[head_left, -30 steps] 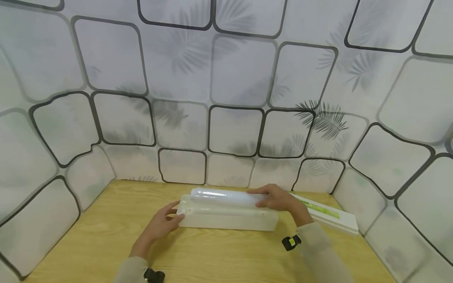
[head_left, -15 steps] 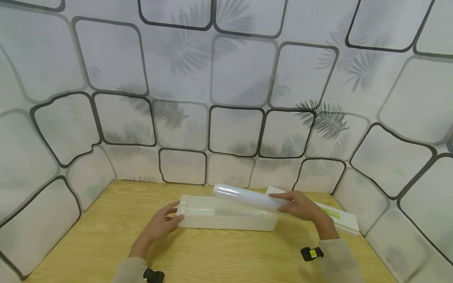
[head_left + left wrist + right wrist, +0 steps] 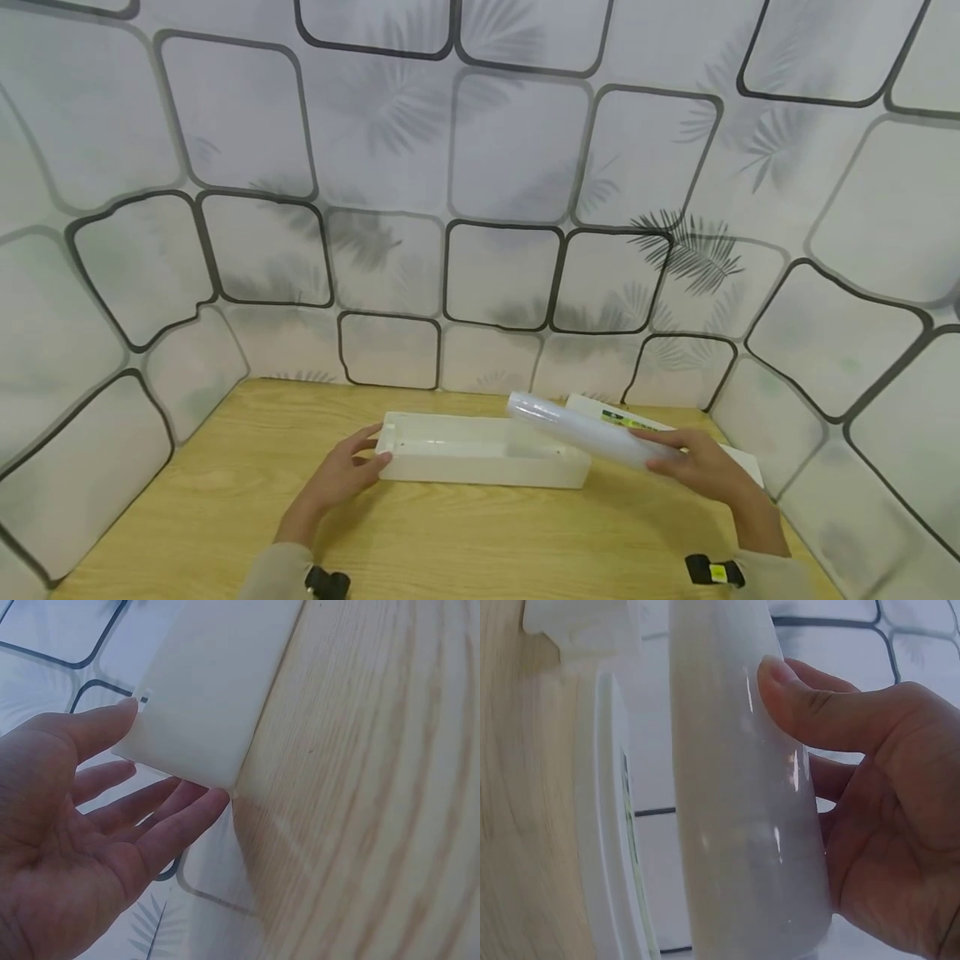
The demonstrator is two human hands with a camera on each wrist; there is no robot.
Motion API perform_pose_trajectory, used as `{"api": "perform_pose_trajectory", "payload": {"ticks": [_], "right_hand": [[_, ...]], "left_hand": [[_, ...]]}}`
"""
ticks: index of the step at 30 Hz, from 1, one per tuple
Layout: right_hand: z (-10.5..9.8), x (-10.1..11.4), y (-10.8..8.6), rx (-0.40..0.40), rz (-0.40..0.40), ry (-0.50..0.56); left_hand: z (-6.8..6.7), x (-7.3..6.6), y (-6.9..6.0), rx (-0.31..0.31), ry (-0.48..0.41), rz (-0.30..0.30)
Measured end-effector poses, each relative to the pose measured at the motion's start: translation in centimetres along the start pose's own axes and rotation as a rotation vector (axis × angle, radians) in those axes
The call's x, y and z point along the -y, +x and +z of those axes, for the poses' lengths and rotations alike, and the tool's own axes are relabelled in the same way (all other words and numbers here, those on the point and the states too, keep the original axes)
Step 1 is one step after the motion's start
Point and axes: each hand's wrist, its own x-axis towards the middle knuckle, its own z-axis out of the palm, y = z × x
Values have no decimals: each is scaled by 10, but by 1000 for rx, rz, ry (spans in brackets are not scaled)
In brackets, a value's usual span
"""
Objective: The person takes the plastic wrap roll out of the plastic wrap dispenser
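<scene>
A long, open-topped white plastic box (image 3: pixel 487 471) stands lengthwise on the table. At its left end my left hand (image 3: pixel 341 471) holds the corner, with the thumb on the front wall and the fingers against the end, as the left wrist view also shows. My right hand (image 3: pixel 705 467) grips the right end of a roll of cling film (image 3: pixel 577 429) between thumb and fingers. In the right wrist view the roll (image 3: pixel 742 787) looks glossy and whitish. Its left end is raised and tilts up, above the box's right part. The box's inside looks bare.
Behind the roll and right hand lies a long white lid (image 3: pixel 746 462) with a green label, partly covered. The wooden table (image 3: pixel 450 542) meets a patterned cloth backdrop (image 3: pixel 495 358) at the back and both sides.
My right hand has carried the roll of cling film up out of the box and to the right, tilting it. The left hand and the box have stayed in place.
</scene>
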Motion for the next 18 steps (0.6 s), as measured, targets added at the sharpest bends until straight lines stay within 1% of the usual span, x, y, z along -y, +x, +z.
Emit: {"api": "perform_pose_trajectory", "payload": {"ticks": [4,7,10,12,18], "right_hand": [[-12,-10,-12,-36,-26,-37],[-21,-16,-20,-36,0,-64],[-28,-22,-28,-15,54,-56],[-31,-26,-32,0,74,-51],[-35,-36,-41,9,126,-43]], "left_hand": [[1,0,2,-2,2,11],[1,1,2,3,1,15],[1,2,2,6,-1,9],[1,1,1,6,2,4],[-1,-1,0,4,9,-1]]}}
